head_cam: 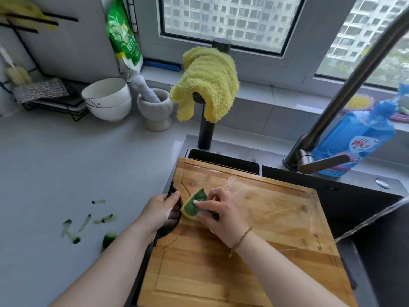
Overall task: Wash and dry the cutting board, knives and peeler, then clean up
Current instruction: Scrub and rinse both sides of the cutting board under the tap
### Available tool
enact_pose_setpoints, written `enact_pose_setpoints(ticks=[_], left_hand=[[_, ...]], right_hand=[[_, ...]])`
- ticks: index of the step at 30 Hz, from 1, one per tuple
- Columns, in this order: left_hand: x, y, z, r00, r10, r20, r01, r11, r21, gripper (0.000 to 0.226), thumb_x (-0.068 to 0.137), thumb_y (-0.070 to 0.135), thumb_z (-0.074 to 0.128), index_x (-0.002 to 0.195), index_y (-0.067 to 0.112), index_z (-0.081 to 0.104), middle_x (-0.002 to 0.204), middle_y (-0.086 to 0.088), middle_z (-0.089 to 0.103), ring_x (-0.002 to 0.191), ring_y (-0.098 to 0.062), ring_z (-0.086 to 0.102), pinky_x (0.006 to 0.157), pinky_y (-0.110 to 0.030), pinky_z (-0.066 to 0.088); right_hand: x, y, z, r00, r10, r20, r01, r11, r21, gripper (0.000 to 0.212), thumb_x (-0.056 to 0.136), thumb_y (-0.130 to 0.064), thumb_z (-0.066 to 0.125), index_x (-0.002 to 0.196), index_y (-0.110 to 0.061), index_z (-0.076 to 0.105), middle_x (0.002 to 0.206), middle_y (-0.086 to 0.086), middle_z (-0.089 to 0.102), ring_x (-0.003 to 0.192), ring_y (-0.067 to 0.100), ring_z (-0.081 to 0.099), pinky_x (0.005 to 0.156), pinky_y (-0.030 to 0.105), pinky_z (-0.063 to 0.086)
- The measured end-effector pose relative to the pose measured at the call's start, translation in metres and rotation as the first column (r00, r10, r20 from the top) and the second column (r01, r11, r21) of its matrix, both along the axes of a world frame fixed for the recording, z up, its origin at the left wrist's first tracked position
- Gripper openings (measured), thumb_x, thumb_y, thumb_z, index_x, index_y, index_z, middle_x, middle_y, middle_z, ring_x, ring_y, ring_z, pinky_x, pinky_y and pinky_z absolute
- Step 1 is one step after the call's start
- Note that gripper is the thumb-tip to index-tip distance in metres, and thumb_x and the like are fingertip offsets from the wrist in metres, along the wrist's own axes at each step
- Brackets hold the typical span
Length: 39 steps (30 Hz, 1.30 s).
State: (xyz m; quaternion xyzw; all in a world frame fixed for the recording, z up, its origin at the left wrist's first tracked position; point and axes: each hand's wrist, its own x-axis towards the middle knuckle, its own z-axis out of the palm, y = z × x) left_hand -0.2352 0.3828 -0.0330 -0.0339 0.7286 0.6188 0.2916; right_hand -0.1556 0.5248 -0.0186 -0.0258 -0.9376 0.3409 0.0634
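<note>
A large wooden cutting board [265, 229] lies tilted over the black sink [376, 218], wet and soapy near its top left. My left hand [160, 210] grips the board's left edge at its cut-out handle. My right hand [218, 209] pinches a green and yellow sponge [194, 203] and presses it on the board beside the handle. A thin stream of water [371, 220] crosses the board's right edge. No knife or peeler shows.
Cucumber peels [86, 222] and a cucumber end [110, 238] lie on the grey counter at left. A yellow cloth [208, 83] hangs on a black post. Bowls [107, 98], a mortar [155, 107], the tap [332, 107] and a blue detergent bottle [358, 134] stand behind.
</note>
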Motion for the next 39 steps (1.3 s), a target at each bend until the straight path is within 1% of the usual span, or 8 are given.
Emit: enact_pose_setpoints(ticks=[8,16,20,24,30,33,36,39], left_hand=[[0.01,-0.006,0.01,0.997,-0.031,0.066,0.021,0.989,0.145,0.017,0.094,0.013,0.049,0.08,0.009,0.056,0.047,0.004,0.059,0.038,-0.006,0.056,0.037,-0.014,0.043],[0.018,-0.008,0.006,0.997,0.076,0.034,-0.079,0.991,0.11,0.022,0.097,0.023,0.042,0.098,0.005,0.054,0.093,-0.012,0.062,0.067,-0.018,0.064,0.053,-0.024,0.052],[0.013,-0.002,0.016,0.995,0.095,-0.016,-0.093,0.99,0.105,0.031,0.096,0.024,0.045,0.108,-0.003,0.056,0.102,-0.017,0.059,0.08,-0.026,0.06,0.065,-0.03,0.053],[0.009,0.003,0.024,0.994,0.1,-0.048,-0.097,0.993,0.062,0.025,0.096,0.025,0.046,0.082,0.008,0.057,0.104,-0.019,0.06,0.096,-0.031,0.059,0.086,-0.045,0.049],[0.01,-0.001,0.017,0.996,0.081,-0.037,-0.079,0.996,0.048,0.031,0.097,0.024,0.043,0.113,-0.001,0.053,0.107,-0.019,0.059,0.092,-0.028,0.059,0.068,-0.032,0.05],[0.01,-0.003,0.018,0.997,0.078,-0.024,-0.076,0.995,0.065,0.028,0.098,0.023,0.042,0.111,0.001,0.052,0.093,-0.012,0.061,0.079,-0.025,0.06,0.061,-0.028,0.05],[0.009,0.0,0.019,0.996,0.081,-0.022,-0.079,0.994,0.081,0.02,0.098,0.021,0.042,0.102,0.004,0.052,0.081,-0.007,0.06,0.07,-0.019,0.058,0.06,-0.029,0.049],[0.008,-0.001,0.021,0.994,0.097,-0.053,-0.095,0.995,0.04,0.022,0.097,0.021,0.043,0.107,0.004,0.051,0.086,-0.007,0.06,0.075,-0.022,0.059,0.06,-0.029,0.049]], right_hand=[[0.01,0.011,-0.004,0.897,-0.441,-0.018,0.439,0.896,-0.059,0.032,0.089,-0.02,0.057,0.12,-0.016,0.06,0.102,-0.002,0.036,0.103,0.012,0.031,0.095,0.017,0.027],[0.056,-0.043,-0.004,0.99,0.055,-0.131,-0.053,0.998,0.025,0.028,0.082,-0.03,0.06,0.106,-0.018,0.07,0.103,0.006,0.052,0.099,0.02,0.048,0.085,0.02,0.039],[0.054,-0.011,0.0,0.986,-0.162,-0.048,0.158,0.984,-0.077,0.03,0.086,-0.02,0.06,0.116,-0.018,0.063,0.106,-0.004,0.039,0.104,0.01,0.035,0.097,0.018,0.034],[0.05,-0.029,0.002,0.939,-0.338,-0.068,0.332,0.939,-0.09,0.032,0.087,-0.022,0.058,0.119,-0.017,0.061,0.105,-0.006,0.034,0.106,0.011,0.033,0.1,0.021,0.031],[0.068,-0.072,-0.003,0.98,0.037,-0.196,-0.029,0.999,0.042,0.033,0.079,-0.034,0.055,0.103,-0.018,0.071,0.1,0.009,0.056,0.092,0.024,0.052,0.081,0.023,0.04],[0.072,-0.035,-0.005,0.986,-0.088,-0.139,0.078,0.994,-0.072,0.033,0.086,-0.026,0.059,0.118,-0.021,0.062,0.107,-0.008,0.042,0.103,0.008,0.034,0.091,0.009,0.028],[0.075,-0.016,-0.015,0.934,-0.312,-0.173,0.305,0.95,-0.066,0.034,0.086,-0.021,0.06,0.12,-0.019,0.06,0.1,-0.011,0.036,0.103,0.005,0.029,0.096,0.017,0.032],[0.073,-0.053,-0.011,0.95,-0.218,-0.223,0.22,0.975,-0.015,0.029,0.084,-0.026,0.062,0.112,-0.021,0.065,0.101,-0.006,0.041,0.096,0.01,0.037,0.084,0.017,0.037]])
